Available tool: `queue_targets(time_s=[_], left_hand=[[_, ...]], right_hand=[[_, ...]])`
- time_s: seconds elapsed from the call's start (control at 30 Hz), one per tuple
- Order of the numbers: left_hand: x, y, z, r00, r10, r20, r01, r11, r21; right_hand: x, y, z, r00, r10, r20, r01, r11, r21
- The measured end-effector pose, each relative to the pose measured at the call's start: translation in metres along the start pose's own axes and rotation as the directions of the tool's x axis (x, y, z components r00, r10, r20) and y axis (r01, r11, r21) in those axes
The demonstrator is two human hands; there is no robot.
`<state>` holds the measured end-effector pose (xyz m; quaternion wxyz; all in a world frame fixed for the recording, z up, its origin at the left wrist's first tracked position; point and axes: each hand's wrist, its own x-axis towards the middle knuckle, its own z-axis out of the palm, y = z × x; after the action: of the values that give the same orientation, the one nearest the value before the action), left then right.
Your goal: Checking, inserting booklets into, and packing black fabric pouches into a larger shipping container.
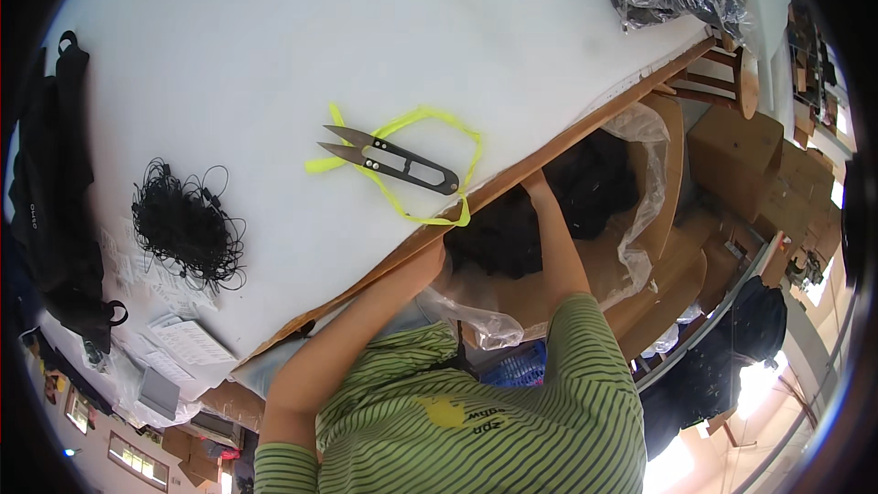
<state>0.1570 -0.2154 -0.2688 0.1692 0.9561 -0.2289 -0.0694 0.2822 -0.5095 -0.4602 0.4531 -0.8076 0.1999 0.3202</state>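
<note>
Both hands reach below the tabletop (274, 55) edge into a plastic-lined carton (658, 174) of black fabric (512, 229). The right hand (533, 185) and left hand (437, 261) touch it; their fingers are hidden, so grip cannot be told. Thread snips (393, 160) lie above.

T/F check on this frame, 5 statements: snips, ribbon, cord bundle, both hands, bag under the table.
1. The thread snips lie on the white table. True.
2. The yellow ribbon is coiled on top of the black cord bundle. False: it loops around the snips, apart from the bundle.
3. Both hands reach below the table edge. True: left hand, right hand.
4. The right hand holds the snips. False: nobody touches them.
5. The clear plastic bag lines a cardboard box with dark fabric inside. True.
</note>
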Motion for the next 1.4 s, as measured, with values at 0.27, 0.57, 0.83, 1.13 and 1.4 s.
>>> queue_targets(time_s=[0.27,0.57,0.83,1.13,1.4], left_hand=[[0.093,0.032,0.039,0.390,-0.496,0.776,0.785,-0.262,-0.562],[-0.004,0.036,0.057,0.489,-0.410,0.770,0.801,-0.138,-0.583],[-0.051,0.055,0.052,0.554,-0.351,0.755,0.773,-0.119,-0.623],[0.083,0.028,0.071,0.676,-0.434,0.596,0.640,-0.055,-0.766],[0.108,0.106,-0.009,0.816,-0.418,0.398,0.564,0.428,-0.707]], right_hand=[[-0.026,0.065,0.062,0.721,0.585,0.371,-0.689,0.547,0.476],[-0.143,0.099,0.098,0.757,0.598,0.264,-0.569,0.405,0.715],[-0.141,0.030,0.100,0.797,0.604,0.031,-0.501,0.631,0.592],[-0.094,-0.106,0.079,0.919,0.358,-0.166,-0.287,0.895,0.342],[-0.209,-0.157,0.001,0.926,0.096,-0.365,-0.057,0.992,0.116]])
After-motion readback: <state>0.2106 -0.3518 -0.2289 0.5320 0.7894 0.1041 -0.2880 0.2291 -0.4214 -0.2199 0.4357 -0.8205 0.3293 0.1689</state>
